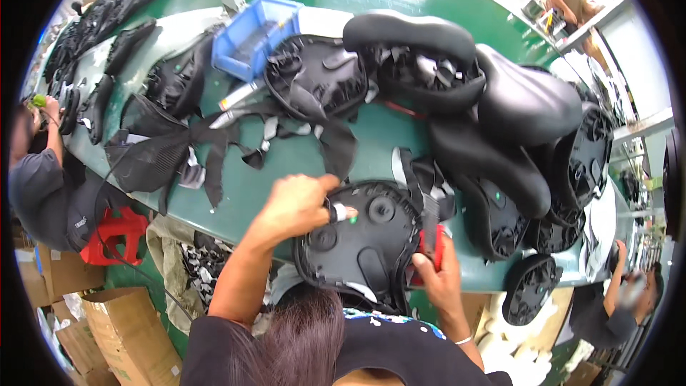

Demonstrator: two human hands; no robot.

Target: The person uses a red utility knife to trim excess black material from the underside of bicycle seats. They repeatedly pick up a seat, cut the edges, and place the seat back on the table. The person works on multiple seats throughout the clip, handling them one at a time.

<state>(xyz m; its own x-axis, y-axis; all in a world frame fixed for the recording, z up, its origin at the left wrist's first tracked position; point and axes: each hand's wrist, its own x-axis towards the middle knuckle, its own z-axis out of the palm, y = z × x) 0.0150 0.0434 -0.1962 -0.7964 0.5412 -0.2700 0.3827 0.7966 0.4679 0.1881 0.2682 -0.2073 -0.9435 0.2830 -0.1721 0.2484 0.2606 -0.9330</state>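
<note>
An upturned black saddle (357,239) lies at the table's near edge, its plastic underside facing up. My left hand (294,206) is closed at the saddle's upper left rim, with white wrapping round one finger that rests on the plastic. Closed round a red-handled cutter knife (431,232), my right hand (441,275) is at the saddle's right rim. The knife's long grey blade points away from me, and slight blur hides its exact contact with the edge. Beyond the saddle, black offcut strips (339,146) lie on the green table (286,157).
Finished-looking black saddles (529,96) are piled at the right. A blue bin (257,36) and another upturned saddle (314,75) stand at the far side. Co-workers sit at left and right. Below the left side are a red stool (118,236) and cardboard boxes (132,332).
</note>
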